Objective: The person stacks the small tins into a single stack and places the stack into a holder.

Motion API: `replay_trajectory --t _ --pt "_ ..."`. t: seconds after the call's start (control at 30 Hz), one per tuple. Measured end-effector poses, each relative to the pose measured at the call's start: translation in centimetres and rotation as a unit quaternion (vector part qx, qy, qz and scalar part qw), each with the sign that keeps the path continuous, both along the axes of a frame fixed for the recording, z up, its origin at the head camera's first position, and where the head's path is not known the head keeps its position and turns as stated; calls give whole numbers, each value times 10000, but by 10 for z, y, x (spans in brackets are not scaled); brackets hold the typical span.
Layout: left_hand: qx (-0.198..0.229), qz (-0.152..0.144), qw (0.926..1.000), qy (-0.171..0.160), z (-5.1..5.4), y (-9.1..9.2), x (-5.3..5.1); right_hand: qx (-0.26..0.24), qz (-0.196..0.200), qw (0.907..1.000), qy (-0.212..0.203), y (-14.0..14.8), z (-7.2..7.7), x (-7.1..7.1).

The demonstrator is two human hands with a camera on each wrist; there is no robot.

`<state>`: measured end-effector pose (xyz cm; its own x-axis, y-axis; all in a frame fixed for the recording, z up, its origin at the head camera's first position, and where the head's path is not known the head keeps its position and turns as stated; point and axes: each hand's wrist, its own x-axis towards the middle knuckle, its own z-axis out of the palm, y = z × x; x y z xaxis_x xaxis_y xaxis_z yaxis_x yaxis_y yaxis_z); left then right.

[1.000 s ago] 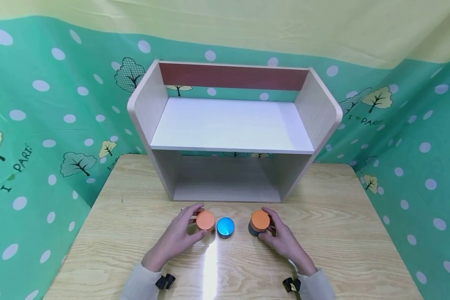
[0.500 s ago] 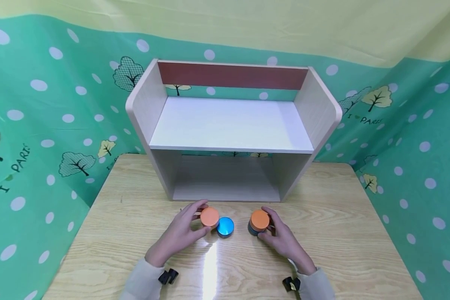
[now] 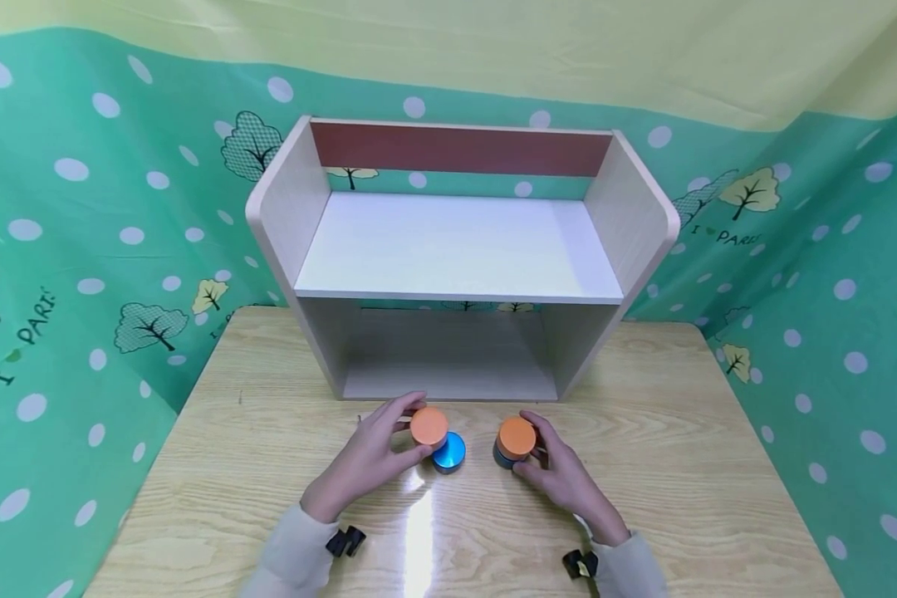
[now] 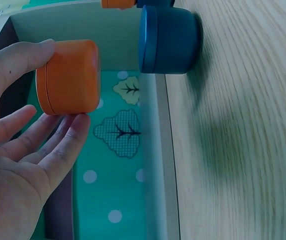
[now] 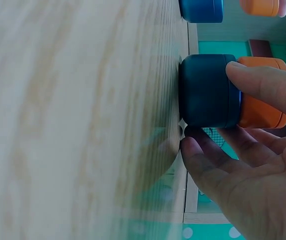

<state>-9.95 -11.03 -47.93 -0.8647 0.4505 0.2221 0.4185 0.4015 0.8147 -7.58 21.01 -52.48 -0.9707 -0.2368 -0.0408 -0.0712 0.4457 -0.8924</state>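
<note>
My left hand (image 3: pixel 370 461) pinches a small round orange tin (image 4: pixel 70 77) between thumb and fingertips. It is held off the table, above and slightly behind-left of a blue tin (image 3: pixel 452 453) that stands on the tabletop. In the head view the raised tin overlaps part of the blue lid; the left wrist view shows a gap between them. To the right, my right hand (image 3: pixel 564 477) grips a stack: a dark blue tin (image 5: pixel 205 92) standing on the table, with a second orange tin (image 5: pixel 260 105) on top. The right thumb lies near the seam between these two.
Behind the tins stands a whitish two-level shelf (image 3: pixel 459 249) with a dark red back strip. The light wood table (image 3: pixel 217 465) extends to both sides and toward the front. A green dotted curtain (image 3: pixel 82 208) hangs behind and along the sides.
My left hand has lifted the orange tin and carried it right, from beside the blue tin to partly over it. The right hand and its stack have stayed in place.
</note>
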Motion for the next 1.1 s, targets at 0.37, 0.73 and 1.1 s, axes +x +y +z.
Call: replay_trajectory --t 0.37,0.73,1.1 --pt "122 -193 9992 324 1 6 -7 77 2 10000 -16 0 2 -1" --pt "110 -275 9994 161 7 13 -13 82 -7 10000 -8 0 1 0" --pt "41 -422 9989 199 9 18 -22 -11 106 9999 7 2 -1 -1"
